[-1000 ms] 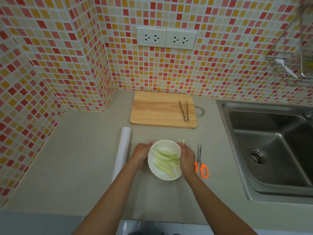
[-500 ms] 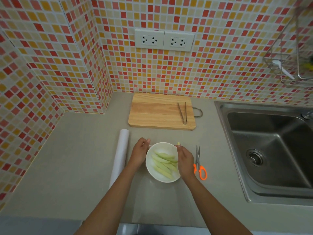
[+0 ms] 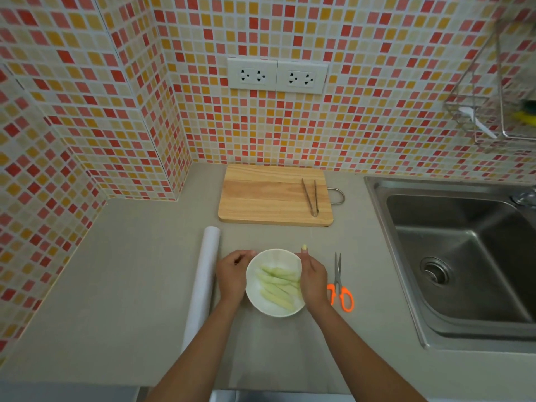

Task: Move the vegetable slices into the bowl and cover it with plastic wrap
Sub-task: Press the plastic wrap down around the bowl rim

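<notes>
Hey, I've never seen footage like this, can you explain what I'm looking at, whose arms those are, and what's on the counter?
There is no machine here. A camera worn on a person's head looks down at their own arms. The left hand and right hand cup the sides of a white round bowl holding pale green vegetable slices. On the grey counter lie a white roll of plastic wrap, orange-handled scissors, and a wooden cutting board with metal tongs. A steel sink sits to the right.
</notes>
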